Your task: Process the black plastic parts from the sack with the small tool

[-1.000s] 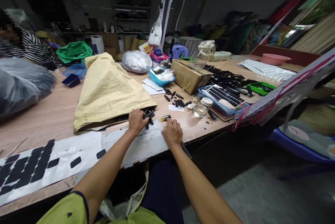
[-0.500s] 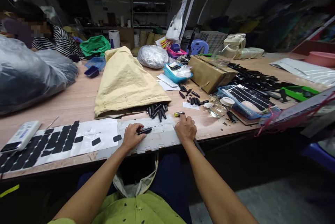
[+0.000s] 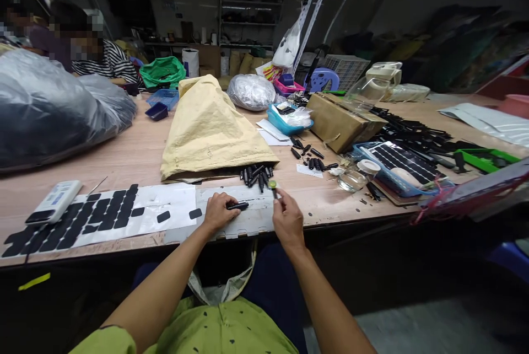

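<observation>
Forearms (image 3: 173, 268) converge, left grip (image 3: 221, 213) pinching a black piece (image 3: 238, 206), right grip (image 3: 288, 220) a yellow-tipped tool (image 3: 272, 184).

Green, dark-flecked, short-sleeved shirt (image 3: 212, 329)

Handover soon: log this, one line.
left hand holds slim black cylinder; right hand holds small yellowish-topped dark piece; by beige sack: black cylinders

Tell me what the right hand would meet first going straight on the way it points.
Led by the small yellow-ended piece it holds, the right hand would likely meet the dark pieces at the mouth of the tan bag first, though its height above the table is unclear.
</observation>
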`<action>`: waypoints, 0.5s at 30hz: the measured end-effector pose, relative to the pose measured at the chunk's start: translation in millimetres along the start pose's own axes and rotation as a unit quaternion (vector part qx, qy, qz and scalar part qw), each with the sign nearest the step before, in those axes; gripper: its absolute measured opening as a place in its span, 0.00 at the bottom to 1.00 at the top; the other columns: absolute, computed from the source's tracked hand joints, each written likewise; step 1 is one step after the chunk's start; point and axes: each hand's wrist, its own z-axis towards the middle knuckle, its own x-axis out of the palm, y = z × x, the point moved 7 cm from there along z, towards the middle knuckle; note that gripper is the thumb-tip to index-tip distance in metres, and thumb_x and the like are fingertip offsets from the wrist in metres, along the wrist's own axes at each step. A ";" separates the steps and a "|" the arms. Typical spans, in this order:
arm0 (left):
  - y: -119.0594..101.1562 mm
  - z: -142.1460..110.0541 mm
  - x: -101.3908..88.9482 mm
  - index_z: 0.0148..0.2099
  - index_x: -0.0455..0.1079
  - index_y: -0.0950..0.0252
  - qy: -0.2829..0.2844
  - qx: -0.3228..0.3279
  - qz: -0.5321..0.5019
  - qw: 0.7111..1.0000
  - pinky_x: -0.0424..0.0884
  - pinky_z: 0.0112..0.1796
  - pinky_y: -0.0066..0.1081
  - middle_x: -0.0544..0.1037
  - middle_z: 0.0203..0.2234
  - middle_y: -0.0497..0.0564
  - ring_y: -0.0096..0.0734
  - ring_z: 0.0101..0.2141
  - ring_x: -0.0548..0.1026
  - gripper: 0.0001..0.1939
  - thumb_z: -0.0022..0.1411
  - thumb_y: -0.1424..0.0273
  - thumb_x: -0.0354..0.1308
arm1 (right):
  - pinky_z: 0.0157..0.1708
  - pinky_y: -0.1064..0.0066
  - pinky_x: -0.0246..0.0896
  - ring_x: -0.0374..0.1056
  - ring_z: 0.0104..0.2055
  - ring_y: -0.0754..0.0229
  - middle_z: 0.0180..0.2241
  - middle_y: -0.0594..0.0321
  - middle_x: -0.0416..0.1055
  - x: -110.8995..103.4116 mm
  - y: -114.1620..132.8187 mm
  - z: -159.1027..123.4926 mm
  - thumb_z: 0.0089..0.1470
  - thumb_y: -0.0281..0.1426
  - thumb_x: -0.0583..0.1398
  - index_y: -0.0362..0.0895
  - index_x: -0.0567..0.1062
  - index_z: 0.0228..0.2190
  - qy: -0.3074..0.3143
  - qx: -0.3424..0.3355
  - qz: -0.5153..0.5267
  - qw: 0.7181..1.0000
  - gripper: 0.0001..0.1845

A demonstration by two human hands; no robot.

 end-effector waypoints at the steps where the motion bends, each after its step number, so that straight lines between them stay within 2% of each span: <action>1: 0.0 0.2 -0.2 0.38 0.78 0.58 0.000 -0.003 -0.004 1.000 0.63 0.45 0.37 0.79 0.34 0.47 0.38 0.42 0.70 0.09 0.52 0.66 0.65 | 0.46 0.66 0.65 0.69 0.42 0.57 0.44 0.54 0.74 7.1 9.8 -8.8 0.59 0.31 0.52 0.42 0.73 0.51 0.036 -0.012 0.039 0.999 0.21; 4: 0.2 0.2 -0.5 0.38 0.78 0.58 -0.001 -0.007 -0.012 1.000 0.63 0.46 0.37 0.79 0.34 0.47 0.39 0.42 0.70 0.09 0.52 0.67 0.65 | 0.48 0.64 0.65 0.70 0.45 0.57 0.44 0.54 0.75 21.8 34.8 -30.4 0.58 0.31 0.52 0.42 0.75 0.49 0.101 -0.046 0.093 0.990 0.20; 7: 0.0 -0.3 0.0 0.38 0.78 0.57 -0.005 -0.001 -0.009 1.000 0.63 0.45 0.37 0.79 0.34 0.47 0.39 0.42 0.70 0.09 0.51 0.67 0.65 | 0.52 0.63 0.64 0.69 0.48 0.57 0.45 0.53 0.74 28.3 48.3 -43.0 0.60 0.30 0.51 0.43 0.74 0.50 0.108 -0.076 0.095 0.987 0.21; 12: 1.5 -0.6 1.5 0.37 0.78 0.57 -0.008 0.000 -0.008 1.000 0.62 0.45 0.37 0.79 0.34 0.46 0.38 0.42 0.70 0.08 0.52 0.67 0.64 | 0.51 0.64 0.65 0.70 0.46 0.57 0.43 0.55 0.74 39.4 46.0 -50.2 0.60 0.28 0.50 0.44 0.74 0.51 0.136 -0.081 0.059 0.986 0.21; 15: 2.7 -0.2 2.5 0.38 0.78 0.57 -0.007 -0.001 -0.011 1.000 0.62 0.45 0.37 0.79 0.34 0.46 0.38 0.42 0.70 0.08 0.52 0.67 0.65 | 0.51 0.64 0.65 0.69 0.47 0.57 0.43 0.54 0.74 34.9 42.9 -46.6 0.60 0.29 0.50 0.44 0.74 0.51 0.116 -0.074 0.050 0.989 0.21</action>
